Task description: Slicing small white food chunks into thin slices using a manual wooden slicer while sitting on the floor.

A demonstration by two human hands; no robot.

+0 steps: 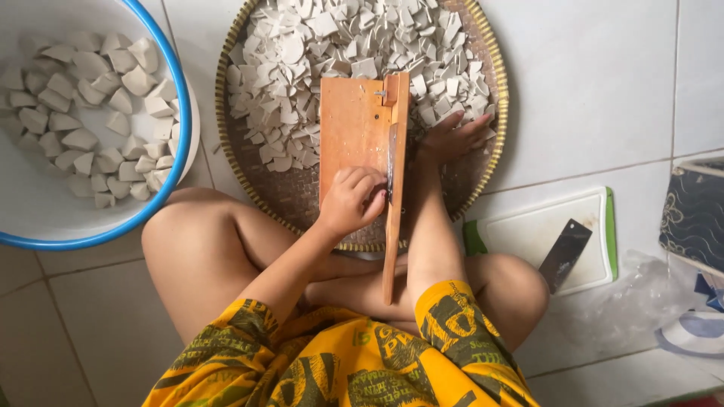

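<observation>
My left hand (348, 202) is curled on a wooden slicing board (353, 128), pressing a small pale piece, mostly hidden under the fingers, against the metal blade (391, 169) of the board's long wooden arm (391, 249). To the right of that arm, my right hand (454, 136) lies flat with spread fingers on the woven round tray (483, 181), touching pale slices (302, 60). The board rests across the tray, and many thin pale slices are heaped on the tray's far half.
A white basin with a blue rim (178, 113) at the left holds several pale wedge-shaped chunks (90, 113). A white cutting board with a green edge (528, 226) and a dark cleaver (564, 252) lie at the right, beside clear plastic (641, 294). My bare knees flank the tray.
</observation>
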